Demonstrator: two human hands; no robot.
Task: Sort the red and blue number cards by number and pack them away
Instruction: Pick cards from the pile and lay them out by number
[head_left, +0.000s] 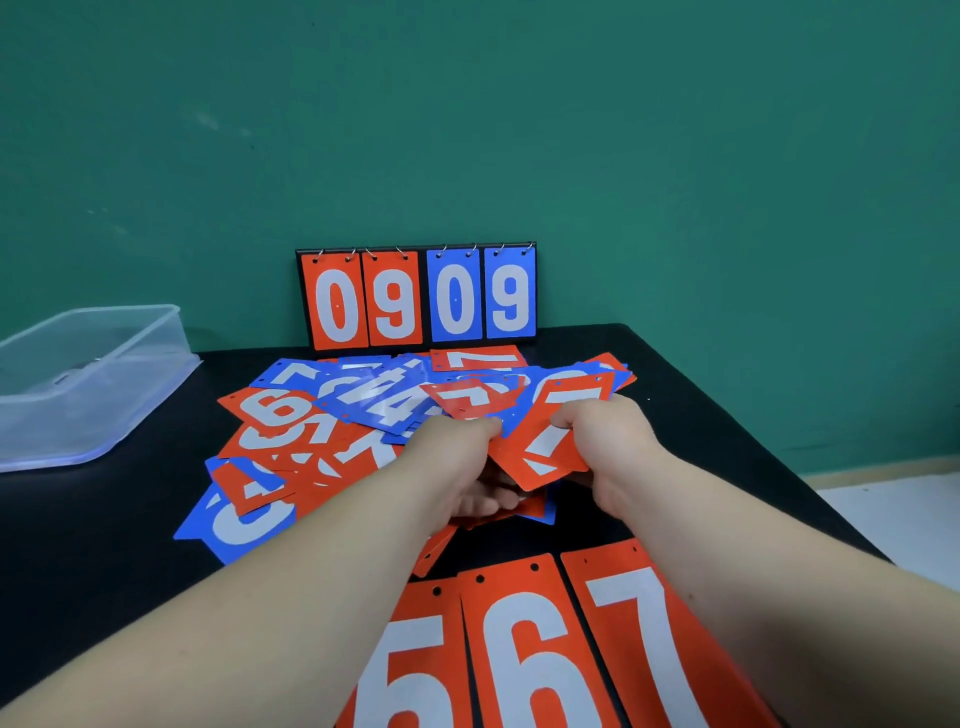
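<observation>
A jumbled pile of red and blue number cards (332, 415) covers the middle of the black table (104, 545). Three red cards lie side by side at the near edge: a 5 (415, 670), a 6 (524, 644) and a 7 (644, 634). My right hand (608, 441) grips a tilted red 7 card (556, 436) above the pile. My left hand (467, 467) is closed on a few red cards just left of it and touches that card's lower edge. What sits under my hands is hidden.
A flip scoreboard (418, 296) reading 09 in red and 09 in blue stands against the green wall at the back. A clear plastic box (88, 374) sits at the table's left edge. The table's right edge drops to a pale floor (893, 519).
</observation>
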